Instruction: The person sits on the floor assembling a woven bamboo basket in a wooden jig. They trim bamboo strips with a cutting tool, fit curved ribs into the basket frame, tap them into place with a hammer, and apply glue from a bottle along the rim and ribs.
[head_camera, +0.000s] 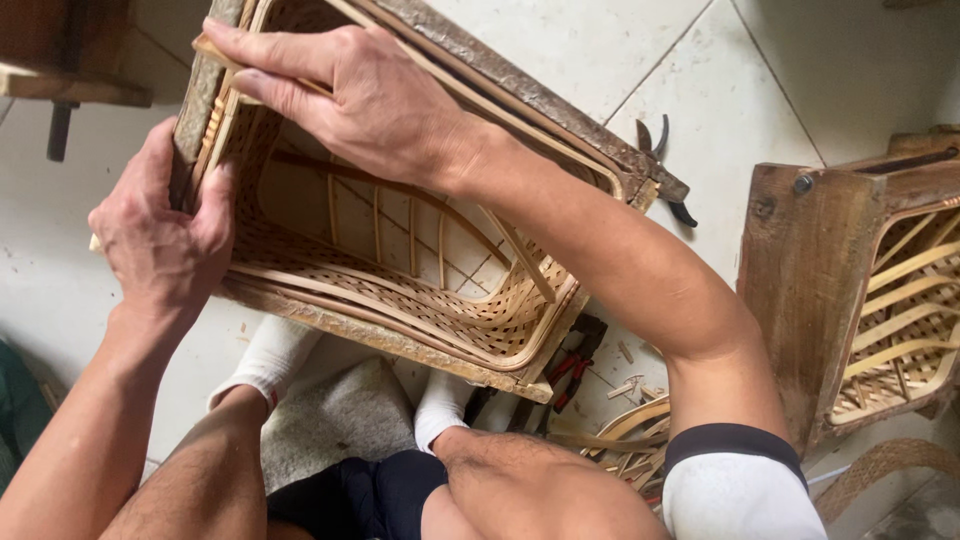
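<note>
Right hand (365, 100) pinching a thin cane strip (215, 52) at the woven frame (400, 270) top corner.
Left hand (165, 235) grips the frame's left rail directly below; strip's long axis runs along that rail.

Two woven frames (420, 250) (880, 290), two pliers (570, 365) (665, 165).
</note>
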